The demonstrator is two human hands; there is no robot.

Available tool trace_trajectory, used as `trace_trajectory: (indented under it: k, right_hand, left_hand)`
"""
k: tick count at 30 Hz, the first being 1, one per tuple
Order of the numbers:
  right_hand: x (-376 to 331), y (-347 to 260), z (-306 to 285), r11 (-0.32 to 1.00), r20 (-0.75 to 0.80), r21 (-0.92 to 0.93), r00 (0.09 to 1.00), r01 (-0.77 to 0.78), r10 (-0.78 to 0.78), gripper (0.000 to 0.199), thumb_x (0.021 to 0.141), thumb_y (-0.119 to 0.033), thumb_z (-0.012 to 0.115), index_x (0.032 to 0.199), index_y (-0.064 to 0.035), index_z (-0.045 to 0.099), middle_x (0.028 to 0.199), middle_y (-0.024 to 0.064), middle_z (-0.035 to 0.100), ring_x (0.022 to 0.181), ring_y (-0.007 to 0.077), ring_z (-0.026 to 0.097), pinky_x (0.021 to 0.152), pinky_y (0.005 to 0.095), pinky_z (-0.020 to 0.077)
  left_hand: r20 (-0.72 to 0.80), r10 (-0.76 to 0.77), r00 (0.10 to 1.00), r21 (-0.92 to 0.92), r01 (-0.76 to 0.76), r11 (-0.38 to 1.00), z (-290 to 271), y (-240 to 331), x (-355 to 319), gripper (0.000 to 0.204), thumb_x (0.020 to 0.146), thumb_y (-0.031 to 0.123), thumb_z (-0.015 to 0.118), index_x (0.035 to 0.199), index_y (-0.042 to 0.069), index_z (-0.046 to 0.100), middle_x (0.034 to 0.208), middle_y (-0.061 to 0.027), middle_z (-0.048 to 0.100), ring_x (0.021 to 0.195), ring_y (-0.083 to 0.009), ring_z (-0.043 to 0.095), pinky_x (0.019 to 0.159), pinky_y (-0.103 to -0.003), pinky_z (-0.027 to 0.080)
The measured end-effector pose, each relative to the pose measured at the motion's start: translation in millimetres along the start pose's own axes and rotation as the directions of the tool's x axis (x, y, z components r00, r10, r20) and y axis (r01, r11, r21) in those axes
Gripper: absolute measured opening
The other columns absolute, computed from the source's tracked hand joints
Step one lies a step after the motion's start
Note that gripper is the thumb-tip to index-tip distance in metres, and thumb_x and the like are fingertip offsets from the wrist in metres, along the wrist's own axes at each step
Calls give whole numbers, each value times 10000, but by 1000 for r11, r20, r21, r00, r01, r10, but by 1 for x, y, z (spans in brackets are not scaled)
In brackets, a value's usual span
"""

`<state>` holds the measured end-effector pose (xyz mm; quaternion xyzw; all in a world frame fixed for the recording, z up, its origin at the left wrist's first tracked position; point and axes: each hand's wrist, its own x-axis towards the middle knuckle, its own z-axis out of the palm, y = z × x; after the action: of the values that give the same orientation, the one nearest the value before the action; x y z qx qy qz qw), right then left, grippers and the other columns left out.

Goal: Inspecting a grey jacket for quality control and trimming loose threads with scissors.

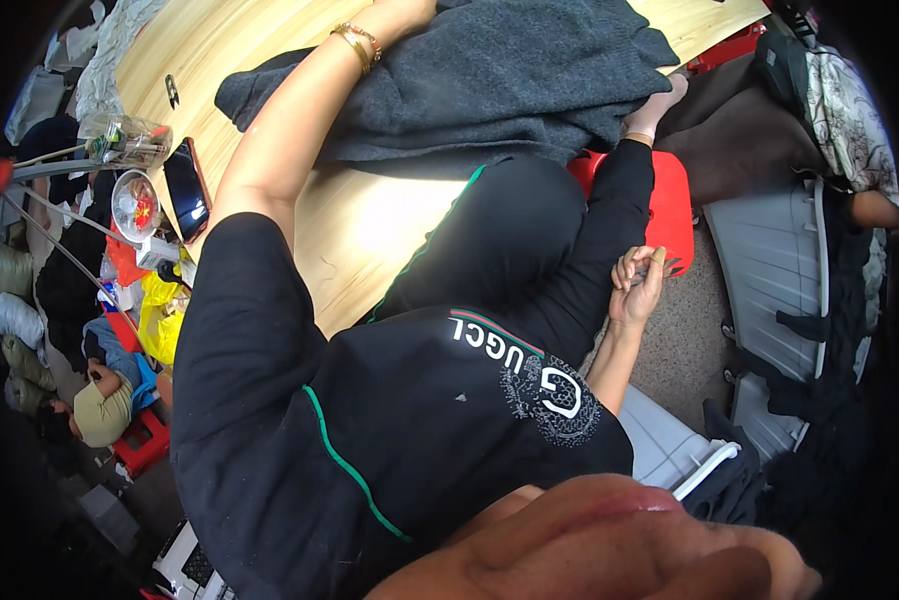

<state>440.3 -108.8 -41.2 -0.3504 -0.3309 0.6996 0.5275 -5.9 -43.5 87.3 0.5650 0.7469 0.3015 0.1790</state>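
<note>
A dark grey piece of woollen-looking cloth (510, 85) lies bunched across the wooden table and over its near edge, by my knees. My left hand (405, 14), with bracelets at the wrist, reaches to the far left part of this cloth. The upper edge of the picture cuts the hand off, and its fingers do not show. My right hand (638, 285) is raised beside my thigh, apart from the cloth, near a red plastic stool (670, 205). Its fingers are curled in and the thumb points up; whatever they hold is too small to make out.
On the pale table (370, 230) lie a phone (186, 190) and small black snips (173, 92). A clear jar (125, 140) and a plastic cup (137, 205) stand at its left edge. Grey plastic crates (770, 270) are at right. Another person (103, 400) sits far left.
</note>
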Motion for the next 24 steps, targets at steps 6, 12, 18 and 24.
trace_trajectory:
  k: [6,12,18,24]
  right_hand:
    - [4,5,5,1000,33,11,999,-1,1,389,1046,-355,404,839,-48,526,602,11,452,436,46,329,409,190,256]
    - [-1,2,3,1000,15,-5,1000,25,-24,406,1050,-357,387,835,-42,527,604,11,449,440,43,324,410,187,254]
    - [8,1,5,994,84,-101,996,-31,40,445,1054,-374,363,885,-17,569,589,5,452,423,40,310,408,186,255]
    - [52,-1,49,943,186,-333,981,3,62,477,1045,-367,377,1137,42,606,605,-30,474,433,14,311,415,181,242]
  left_hand:
    - [-55,180,982,334,-152,930,11,-15,100,217,770,228,646,853,45,730,899,-216,686,839,-363,669,766,-409,526]
    - [-263,599,756,353,-503,789,-4,99,15,175,838,172,630,888,22,704,869,-187,673,853,-353,652,754,-409,511]
    - [-187,662,725,366,-574,732,16,68,-100,213,858,149,677,1070,168,698,842,-55,621,689,-267,622,602,-330,507]
    - [-128,551,825,314,-493,811,34,16,-138,190,814,172,708,997,123,695,838,-37,609,796,-229,626,702,-348,516]
